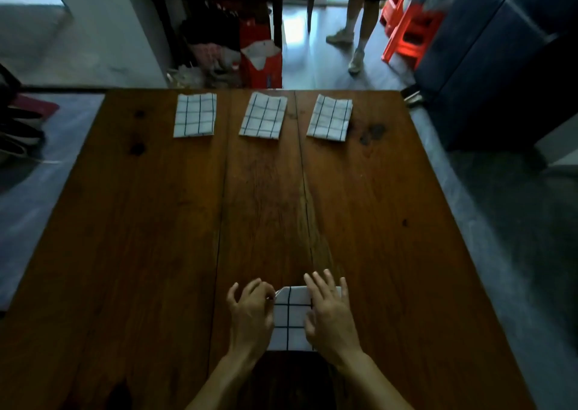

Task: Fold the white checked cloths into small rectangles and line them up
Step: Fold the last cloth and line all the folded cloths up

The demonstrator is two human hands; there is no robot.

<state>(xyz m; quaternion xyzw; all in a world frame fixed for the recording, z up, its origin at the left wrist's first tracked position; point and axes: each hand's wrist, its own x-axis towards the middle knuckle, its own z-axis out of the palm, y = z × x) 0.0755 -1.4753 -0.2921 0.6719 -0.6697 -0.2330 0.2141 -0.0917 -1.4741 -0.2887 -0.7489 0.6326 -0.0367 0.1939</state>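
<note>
Three folded white checked cloths lie in a row along the far edge of the wooden table (140,221): a left cloth (195,115), a middle cloth (263,118) and a right cloth (330,117). A fourth checked cloth (291,319), folded into a small rectangle, lies at the near edge between my hands. My left hand (250,312) pinches the cloth's upper left corner with its fingertips. My right hand (331,312) rests flat on the cloth's right side, fingers spread, covering that part.
Beyond the far table edge stand a red bag (261,62) and clutter. A person's legs (356,34) are on the floor at the back, next to red plastic stools (409,31). A dark cabinet (500,59) stands to the right.
</note>
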